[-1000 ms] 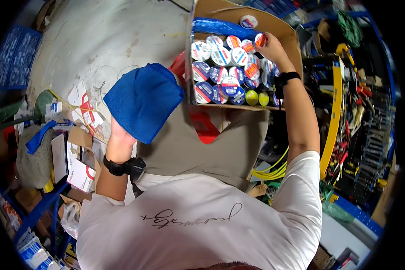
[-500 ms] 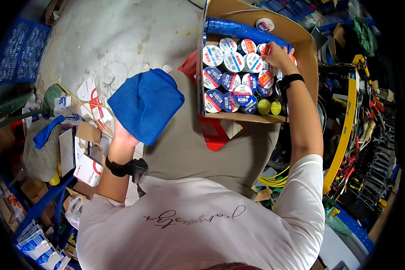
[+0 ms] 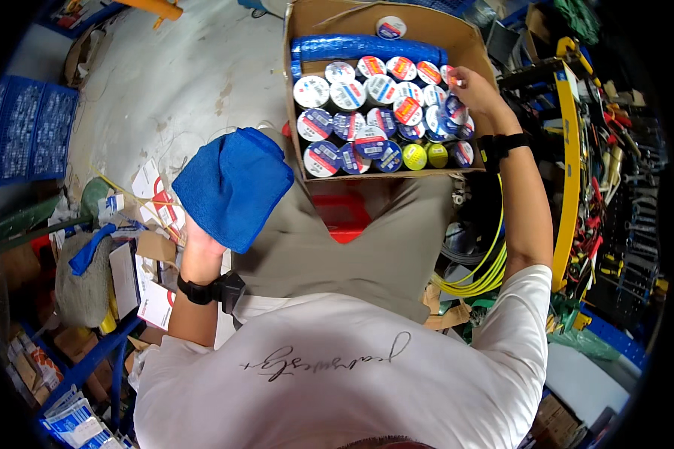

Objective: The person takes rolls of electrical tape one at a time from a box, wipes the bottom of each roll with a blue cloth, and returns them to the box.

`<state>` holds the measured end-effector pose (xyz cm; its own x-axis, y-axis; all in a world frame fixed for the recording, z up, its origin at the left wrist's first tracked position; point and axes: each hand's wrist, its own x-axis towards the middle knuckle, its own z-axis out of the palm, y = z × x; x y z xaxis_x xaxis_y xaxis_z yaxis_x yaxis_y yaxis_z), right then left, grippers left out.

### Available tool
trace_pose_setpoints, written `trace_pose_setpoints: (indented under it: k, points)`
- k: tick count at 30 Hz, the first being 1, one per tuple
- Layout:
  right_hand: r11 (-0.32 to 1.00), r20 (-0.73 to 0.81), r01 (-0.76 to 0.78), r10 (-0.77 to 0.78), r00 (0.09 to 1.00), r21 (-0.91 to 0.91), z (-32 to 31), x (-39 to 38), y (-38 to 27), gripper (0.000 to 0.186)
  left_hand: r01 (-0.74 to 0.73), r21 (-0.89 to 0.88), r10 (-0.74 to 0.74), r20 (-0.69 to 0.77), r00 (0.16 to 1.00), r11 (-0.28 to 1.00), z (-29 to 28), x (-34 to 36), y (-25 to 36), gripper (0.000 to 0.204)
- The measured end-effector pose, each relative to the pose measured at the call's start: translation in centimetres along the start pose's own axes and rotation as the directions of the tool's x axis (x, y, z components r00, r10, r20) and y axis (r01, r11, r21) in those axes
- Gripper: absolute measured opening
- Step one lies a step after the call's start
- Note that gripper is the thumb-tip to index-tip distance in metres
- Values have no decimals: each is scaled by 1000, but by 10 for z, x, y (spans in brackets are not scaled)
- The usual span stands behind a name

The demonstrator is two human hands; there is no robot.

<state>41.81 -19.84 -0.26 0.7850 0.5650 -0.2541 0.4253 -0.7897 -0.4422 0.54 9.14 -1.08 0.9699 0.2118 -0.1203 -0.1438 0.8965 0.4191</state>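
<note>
A blue cloth lies draped over my left hand, which is closed on it from beneath; most of its fingers are hidden. My right hand is inside the right side of a cardboard box, fingers closed on a tape roll at the end of the back row. The box holds several rolls with white, red and dark-blue labels, plus yellow-green rolls at the front. A long blue wrapped bundle lies behind them, with a single roll beyond it.
A red plastic item shows between my legs. At right are a yellow-edged tool rack, hanging wrenches and coiled yellow cable. At left are blue mesh crates, loose cartons and a grey rag on the clutter.
My right hand has shifted to the right end of the back row of rolls, with more red-labelled tops showing beside it. The view has shifted; my left hand still holds the cloth.
</note>
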Motion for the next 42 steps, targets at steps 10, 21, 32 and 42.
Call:
trace_pose_setpoints:
  k: [10,21,32,42]
  points:
    - [988,-68,151,-148,987,39,22,-54,11,72,55,-89,-51,44,998,994,13,-4,-9,54]
    - [954,-412,301,-275,869,-1,18,-138,-1,64,41,-2,-41,-56,998,999,28,-26,-2,53]
    - [683,-614,301,272,741,665,120,-315,-3,67,345,-108,-315,222,923,933,67,4,-61,46]
    - [820,-652,354,30,758,449,66,-322,-71,80,432,120,-446,153,882,894,102,-2,-104,48]
